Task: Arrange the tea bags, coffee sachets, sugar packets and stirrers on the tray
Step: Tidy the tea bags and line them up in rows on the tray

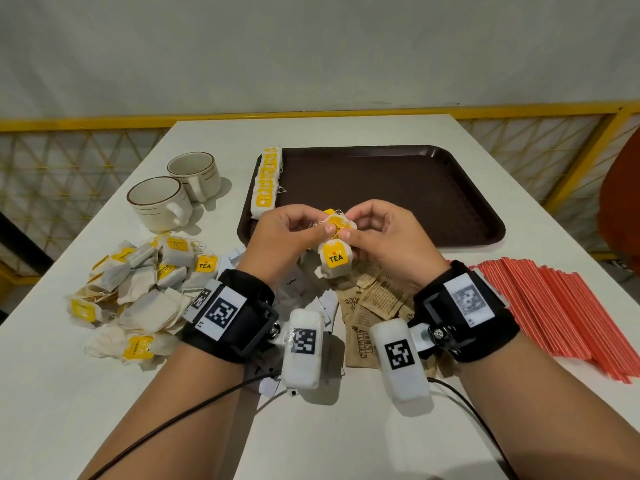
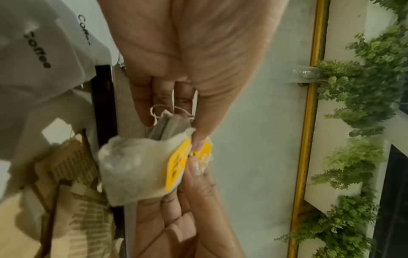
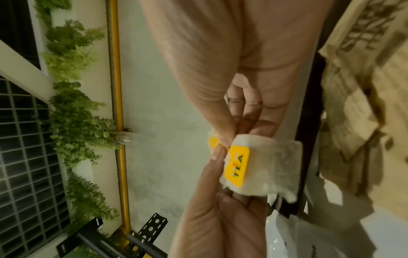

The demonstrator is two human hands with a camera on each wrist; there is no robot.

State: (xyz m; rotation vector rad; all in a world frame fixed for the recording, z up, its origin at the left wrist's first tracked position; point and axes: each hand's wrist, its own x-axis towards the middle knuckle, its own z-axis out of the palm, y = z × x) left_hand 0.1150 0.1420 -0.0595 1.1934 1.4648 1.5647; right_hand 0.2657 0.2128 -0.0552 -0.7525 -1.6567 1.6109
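Observation:
Two tea bags hang together above the near edge of the brown tray (image 1: 398, 188). The upper tea bag (image 1: 336, 221) sits between both hands' fingertips, and the lower tea bag (image 1: 335, 259) with a yellow TEA tag dangles below it. My left hand (image 1: 322, 226) and right hand (image 1: 348, 231) both pinch them at the yellow tags and strings. The left wrist view shows the dangling tea bag (image 2: 137, 165) under my left hand (image 2: 197, 139). The right wrist view shows that tea bag (image 3: 264, 165) below my right hand (image 3: 225, 140). A row of tea bags (image 1: 266, 181) lies along the tray's left side.
A loose pile of tea bags (image 1: 145, 292) lies at the left. White coffee sachets (image 1: 292, 282) and brown sugar packets (image 1: 374, 306) lie under my wrists. Red stirrers (image 1: 554, 306) lie at the right. Two cups (image 1: 159, 202) stand left of the tray.

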